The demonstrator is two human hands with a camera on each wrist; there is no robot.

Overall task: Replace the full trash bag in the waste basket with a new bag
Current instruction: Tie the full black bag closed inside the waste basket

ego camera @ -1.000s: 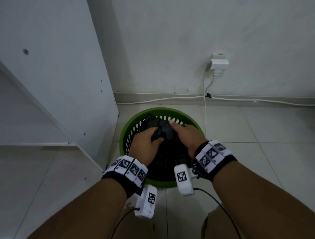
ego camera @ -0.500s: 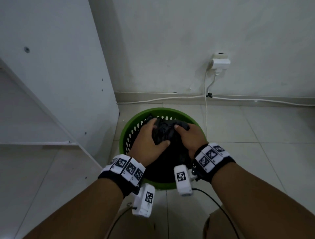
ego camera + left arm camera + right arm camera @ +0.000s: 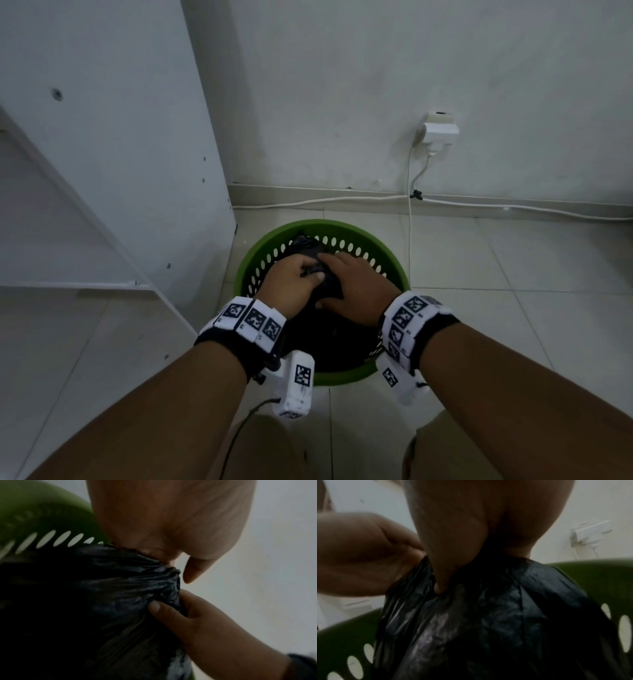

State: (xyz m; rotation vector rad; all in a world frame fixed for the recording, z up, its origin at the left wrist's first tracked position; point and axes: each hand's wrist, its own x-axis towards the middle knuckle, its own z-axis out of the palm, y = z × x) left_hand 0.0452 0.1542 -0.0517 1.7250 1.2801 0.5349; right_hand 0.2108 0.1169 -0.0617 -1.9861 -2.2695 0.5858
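Both hands clench the gathered neck of the black trash bag (image 3: pixel 322 274), which sits inside the green waste basket (image 3: pixel 394 270): left hand (image 3: pixel 291 286) in a fisted grip, right hand (image 3: pixel 359 291) wrapped beside it.

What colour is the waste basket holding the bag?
Green, with oval holes below its rim; the waste basket shows best in the head view.

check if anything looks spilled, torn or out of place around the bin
Nothing stands out. The black bag sits inside the green basket, its top gathered and gripped by the left hand and right hand. No tear or spill shows on the floor, though the bag's lower part is too dark to judge.
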